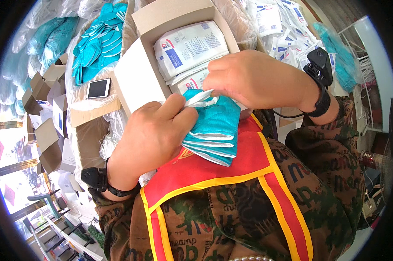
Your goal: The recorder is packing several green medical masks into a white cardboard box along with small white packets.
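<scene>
Partly hidden teal masks (216, 130), left hand (150, 139), right hand (253, 78)

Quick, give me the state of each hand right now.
Left hand: closed, gripping the stack of folded teal masks.
Right hand: fingers pinched shut on the white straps of the masks.

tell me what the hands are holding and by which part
Both hold a stack of teal masks: the left hand grips its left edge, the right hand pinches the white straps on top.
</scene>
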A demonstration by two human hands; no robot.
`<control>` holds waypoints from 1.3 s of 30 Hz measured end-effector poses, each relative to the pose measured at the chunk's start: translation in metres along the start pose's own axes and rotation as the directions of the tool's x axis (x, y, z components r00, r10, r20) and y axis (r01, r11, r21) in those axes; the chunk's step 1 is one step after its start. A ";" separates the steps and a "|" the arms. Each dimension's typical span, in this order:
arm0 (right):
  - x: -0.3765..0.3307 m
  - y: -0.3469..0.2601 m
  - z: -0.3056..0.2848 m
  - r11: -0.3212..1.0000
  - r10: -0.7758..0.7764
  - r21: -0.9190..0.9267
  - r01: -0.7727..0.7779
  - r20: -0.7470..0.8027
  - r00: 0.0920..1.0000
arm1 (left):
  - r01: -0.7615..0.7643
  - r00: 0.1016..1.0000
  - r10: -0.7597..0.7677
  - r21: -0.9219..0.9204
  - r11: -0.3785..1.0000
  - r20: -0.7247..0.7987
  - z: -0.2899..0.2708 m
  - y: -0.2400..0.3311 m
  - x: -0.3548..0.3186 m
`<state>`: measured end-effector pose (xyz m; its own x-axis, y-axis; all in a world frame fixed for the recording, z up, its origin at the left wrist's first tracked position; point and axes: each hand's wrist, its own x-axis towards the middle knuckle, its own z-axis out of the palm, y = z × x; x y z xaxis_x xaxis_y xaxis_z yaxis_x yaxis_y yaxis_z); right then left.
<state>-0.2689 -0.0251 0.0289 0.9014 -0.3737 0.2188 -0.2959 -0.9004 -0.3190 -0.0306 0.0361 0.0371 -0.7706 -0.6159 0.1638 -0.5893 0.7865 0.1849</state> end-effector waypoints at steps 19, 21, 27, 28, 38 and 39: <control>-0.045 -0.043 -0.038 0.964 0.185 0.146 -0.224 0.241 0.953 | 0.002 0.993 -0.019 -0.148 0.989 -0.116 -0.004 -0.024 -0.042; -0.054 -0.049 -0.043 0.975 0.157 0.123 -0.185 0.204 0.966 | -0.016 0.989 0.004 -0.080 0.997 -0.150 -0.006 -0.028 -0.051; -0.073 -0.063 -0.075 0.911 0.323 0.144 -0.386 0.329 0.887 | 0.112 0.981 -0.100 0.069 0.991 -0.167 -0.016 -0.045 -0.080; -0.077 -0.060 -0.074 0.912 0.319 0.147 -0.382 0.332 0.888 | 0.114 0.981 -0.095 0.111 0.987 -0.166 -0.015 -0.046 -0.084; -0.100 -0.013 -0.057 0.322 0.728 0.740 -0.591 0.206 0.654 | 0.125 0.949 -0.076 0.141 0.982 -0.306 0.005 -0.058 -0.075; -0.087 -0.009 -0.042 0.202 0.664 0.876 -0.437 0.206 0.719 | 0.061 0.959 -0.009 0.178 0.982 -0.282 0.006 -0.050 -0.068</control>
<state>-0.3582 0.0057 0.0514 0.5164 -0.8207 -0.2444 -0.1767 0.1772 -0.9682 0.0492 0.0389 0.0107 -0.6658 -0.6109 0.4284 -0.6692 0.7429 0.0193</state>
